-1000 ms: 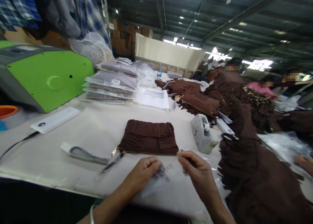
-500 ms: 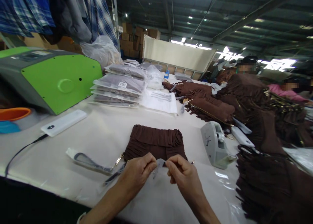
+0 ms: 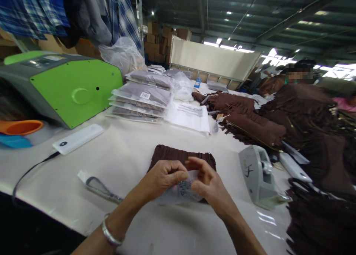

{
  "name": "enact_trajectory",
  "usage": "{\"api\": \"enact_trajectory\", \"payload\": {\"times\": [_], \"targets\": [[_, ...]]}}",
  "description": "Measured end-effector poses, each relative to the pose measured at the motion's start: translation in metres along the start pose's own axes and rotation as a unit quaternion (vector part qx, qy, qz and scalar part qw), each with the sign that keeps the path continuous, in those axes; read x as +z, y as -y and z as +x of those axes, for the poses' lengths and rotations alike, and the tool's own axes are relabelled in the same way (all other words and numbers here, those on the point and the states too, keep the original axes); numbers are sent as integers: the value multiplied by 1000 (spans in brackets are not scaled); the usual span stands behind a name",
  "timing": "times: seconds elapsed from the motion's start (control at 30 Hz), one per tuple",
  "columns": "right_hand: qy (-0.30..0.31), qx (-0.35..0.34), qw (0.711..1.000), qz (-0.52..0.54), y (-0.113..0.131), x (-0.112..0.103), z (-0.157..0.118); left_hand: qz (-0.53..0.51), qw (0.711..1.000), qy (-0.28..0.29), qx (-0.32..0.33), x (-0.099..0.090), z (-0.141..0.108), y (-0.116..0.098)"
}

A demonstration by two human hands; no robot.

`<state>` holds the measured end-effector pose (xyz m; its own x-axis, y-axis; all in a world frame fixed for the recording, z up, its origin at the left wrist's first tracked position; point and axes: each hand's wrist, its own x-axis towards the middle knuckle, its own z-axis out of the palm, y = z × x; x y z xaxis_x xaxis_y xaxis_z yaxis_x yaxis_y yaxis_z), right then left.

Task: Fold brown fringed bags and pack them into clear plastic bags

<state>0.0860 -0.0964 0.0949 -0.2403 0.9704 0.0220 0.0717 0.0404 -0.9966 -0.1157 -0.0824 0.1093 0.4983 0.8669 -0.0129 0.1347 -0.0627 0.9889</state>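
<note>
A dark brown fringed pouch (image 3: pixel 178 154) lies on the table in front of me, partly covered by my hands. My left hand (image 3: pixel 167 177) is closed, pinching a clear plastic bag (image 3: pixel 183 190) with dark print over the pouch's near side. My right hand (image 3: pixel 207 182) is at the bag's other side; its thumb and fingers are apart, with plastic showing between them. To the left, a wrist strap (image 3: pixel 100 186) in a plastic sleeve stretches across the table; my left arm hides its inner end.
A tape dispenser (image 3: pixel 257 177) stands to the right, before piled brown fringed bags (image 3: pixel 250 125). Behind the pouch is a stack of bagged goods (image 3: pixel 143 95). At left are a green machine (image 3: pixel 80 92), a white power bank (image 3: pixel 79 138) with a cable, and an orange tape roll (image 3: pixel 22 127).
My hands have moved up over the pouch. More of the printed plastic bag shows between them, and the right hand's fingers have spread. The view has shifted slightly.
</note>
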Motion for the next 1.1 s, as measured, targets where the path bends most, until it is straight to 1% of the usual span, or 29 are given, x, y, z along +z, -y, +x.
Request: {"api": "enact_trajectory", "payload": {"times": [0.07, 0.1, 0.17, 0.2, 0.3, 0.37, 0.47, 0.53, 0.6, 0.67, 0.7, 0.77, 0.83, 0.87, 0.93, 1.0, 1.03, 1.1], "targets": [[-32, 49, 997, -58, -1, 2, 3, 61, 998, -25, 7, -4, 3, 4], [-56, 53, 992, -99, -2, 2, 5, 111, 993, -46, 10, -6, 6, 7], [-95, 14, 977, -190, -6, 0, 11, 228, 970, -87, 8, -8, 10, 12], [-102, -15, 967, -235, -9, -1, 14, 285, 953, -103, 4, -9, 13, 14], [-76, -82, 928, -356, -18, -8, 25, 429, 895, -123, -11, -5, 21, 23], [-56, -111, 898, -422, -26, -12, 33, 492, 862, -121, -21, -2, 26, 30], [-47, -137, 858, -494, -39, -19, 40, 542, 830, -133, -18, 3, 32, 40], [-69, -144, 838, -522, -44, -23, 40, 558, 815, -157, -2, 4, 33, 43], [-105, -168, 822, -534, -43, -25, 36, 558, 809, -183, 22, 0, 30, 41], [-123, -216, 806, -536, -34, -23, 30, 537, 814, -217, 47, -9, 23, 36], [-115, -245, 800, -535, -27, -20, 26, 521, 817, -241, 56, -16, 17, 33], [-65, -296, 791, -531, -16, -10, 20, 486, 820, -295, 58, -34, -1, 28], [4, -327, 780, -534, -13, 2, 17, 470, 818, -332, 31, -56, -28, 27], [36, -335, 773, -538, -16, 8, 17, 472, 813, -340, 6, -67, -44, 28], [89, -336, 757, -553, -29, 17, 20, 494, 801, -332, -59, -86, -80, 34], [125, -330, 745, -566, -48, 21, 25, 525, 788, -301, -111, -99, -116, 46], [137, -325, 740, -572, -58, 22, 28, 538, 785, -280, -123, -102, -131, 53], [151, -311, 734, -585, -72, 21, 31, 560, 786, -234, -118, -105, -152, 69]]}}
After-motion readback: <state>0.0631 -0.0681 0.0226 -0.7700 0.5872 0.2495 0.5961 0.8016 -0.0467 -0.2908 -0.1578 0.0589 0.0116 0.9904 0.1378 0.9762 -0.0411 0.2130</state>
